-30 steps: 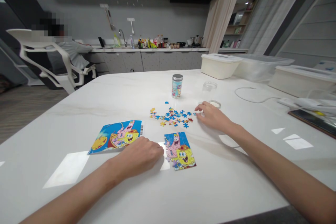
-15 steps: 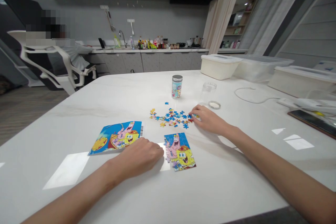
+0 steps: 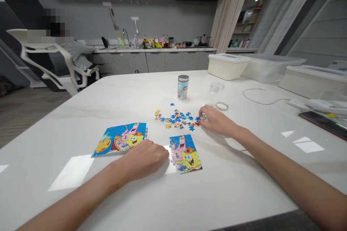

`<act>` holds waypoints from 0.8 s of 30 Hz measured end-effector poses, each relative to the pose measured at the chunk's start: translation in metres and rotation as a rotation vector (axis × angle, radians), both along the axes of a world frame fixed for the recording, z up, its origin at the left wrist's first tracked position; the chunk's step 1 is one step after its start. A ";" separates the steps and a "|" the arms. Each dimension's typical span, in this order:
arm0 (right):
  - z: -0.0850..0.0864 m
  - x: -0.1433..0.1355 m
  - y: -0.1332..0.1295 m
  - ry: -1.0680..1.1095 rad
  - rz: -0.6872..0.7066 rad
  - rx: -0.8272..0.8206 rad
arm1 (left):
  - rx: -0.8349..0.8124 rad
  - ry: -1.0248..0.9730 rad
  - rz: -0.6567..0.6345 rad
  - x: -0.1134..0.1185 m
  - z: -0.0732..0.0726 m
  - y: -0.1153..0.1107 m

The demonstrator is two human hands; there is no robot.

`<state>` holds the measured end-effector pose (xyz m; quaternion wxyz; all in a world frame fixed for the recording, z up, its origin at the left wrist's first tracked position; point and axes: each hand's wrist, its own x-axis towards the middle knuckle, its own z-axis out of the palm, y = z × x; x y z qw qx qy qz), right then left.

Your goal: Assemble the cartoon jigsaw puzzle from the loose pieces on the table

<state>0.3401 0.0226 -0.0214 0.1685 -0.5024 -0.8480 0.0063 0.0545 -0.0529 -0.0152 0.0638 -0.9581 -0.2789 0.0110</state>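
Observation:
My left hand [image 3: 148, 157] rests on the table, its fingers curled closed beside the left edge of a partly joined puzzle [image 3: 187, 153]; whatever they hold, if anything, is hidden. That section shows a pink starfish and a yellow sponge character. Partly under my left wrist lies a picture sheet [image 3: 121, 137] with the same characters. My right hand [image 3: 217, 120] is at the right edge of a pile of loose puzzle pieces [image 3: 177, 118]. Its thumb and fingers curl round a small puzzle piece [image 3: 204, 117], mostly covered by the fingertips.
Behind the pile stands a printed can [image 3: 183, 87] with a silver lid. A clear jar [image 3: 216, 88] and a round lid [image 3: 222, 106] are right of it. Storage boxes [image 3: 229, 66], a cable [image 3: 260, 103] and a phone [image 3: 322, 122] lie further right. A person [image 3: 78, 56] sits at the far left.
My right hand has drawn back slightly to the right along the edge of the pile. My left hand stays beside the joined puzzle. The view has tilted a little.

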 end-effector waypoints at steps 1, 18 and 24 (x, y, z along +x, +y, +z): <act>0.000 0.000 0.000 0.001 0.001 0.003 | -0.002 -0.007 0.000 0.000 0.000 0.000; 0.000 0.001 0.001 -0.010 0.011 -0.003 | -0.006 0.018 0.009 0.001 0.000 0.001; 0.000 0.000 0.000 -0.007 0.038 -0.019 | -0.003 0.005 0.005 0.000 0.002 0.000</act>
